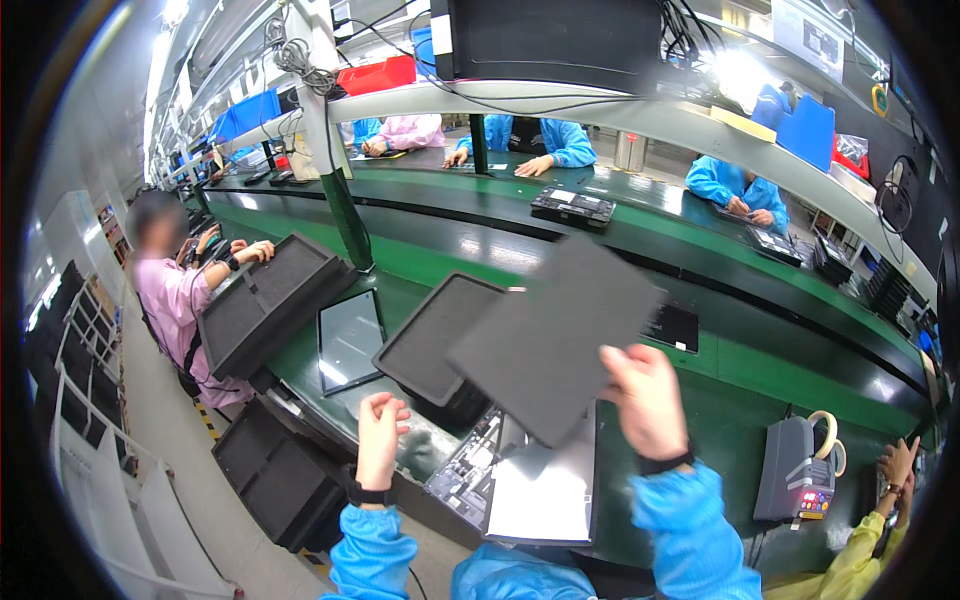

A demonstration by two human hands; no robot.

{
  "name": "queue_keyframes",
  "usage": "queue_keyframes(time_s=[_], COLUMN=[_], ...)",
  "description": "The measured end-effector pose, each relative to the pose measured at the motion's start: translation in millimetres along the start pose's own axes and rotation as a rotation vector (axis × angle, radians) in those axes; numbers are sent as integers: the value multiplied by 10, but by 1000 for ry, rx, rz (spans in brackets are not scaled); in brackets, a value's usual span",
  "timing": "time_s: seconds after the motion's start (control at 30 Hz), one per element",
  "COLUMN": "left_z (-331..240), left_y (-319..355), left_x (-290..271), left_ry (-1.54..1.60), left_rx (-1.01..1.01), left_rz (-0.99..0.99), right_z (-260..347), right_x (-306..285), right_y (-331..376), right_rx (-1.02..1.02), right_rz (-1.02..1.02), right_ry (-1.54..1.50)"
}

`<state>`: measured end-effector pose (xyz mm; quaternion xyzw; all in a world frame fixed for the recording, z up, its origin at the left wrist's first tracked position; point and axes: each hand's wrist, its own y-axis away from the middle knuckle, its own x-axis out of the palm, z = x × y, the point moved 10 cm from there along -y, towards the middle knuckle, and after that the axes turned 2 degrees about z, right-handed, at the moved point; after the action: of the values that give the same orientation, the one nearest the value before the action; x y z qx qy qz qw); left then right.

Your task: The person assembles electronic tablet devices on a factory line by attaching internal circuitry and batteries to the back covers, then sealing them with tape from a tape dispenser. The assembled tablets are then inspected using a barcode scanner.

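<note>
My right hand pinches the edge of a dark grey flat sheet, which is tilted and smeared by motion. The sheet partly covers a black tray with a raised rim. My left hand is loosely curled with its fingertips apart and nothing in it, near the tray's front corner. Below the sheet, close to me, lie a bright white panel and an opened device with its inner parts showing. The sheet hides their far ends.
A dark glass-fronted panel lies left of the tray. Large black bins stand farther left, beside a person in pink. A grey tape dispenser stands at right, near another person's hands. Beyond runs a conveyor with coworkers behind it.
</note>
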<state>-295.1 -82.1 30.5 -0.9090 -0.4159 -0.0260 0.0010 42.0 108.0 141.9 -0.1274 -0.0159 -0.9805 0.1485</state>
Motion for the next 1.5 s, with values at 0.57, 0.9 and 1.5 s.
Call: queue_keyframes(time_s=[0.57, 0.9, 1.5], left_z=[559, 518, 635], left_y=[268, 666, 1997], left_x=[281, 930, 2360], left_ry=[-454, -854, -906], left_rx=[-110, -169, -117], left_rz=[446, 684, 978], right_z=[-603, -1688, -620], right_x=[-333, -845, -2438], right_y=[426, 1251, 1732], right_rx=[-193, 332, 319], right_rz=[-114, 9, -247], right_ry=[1038, 480, 440])
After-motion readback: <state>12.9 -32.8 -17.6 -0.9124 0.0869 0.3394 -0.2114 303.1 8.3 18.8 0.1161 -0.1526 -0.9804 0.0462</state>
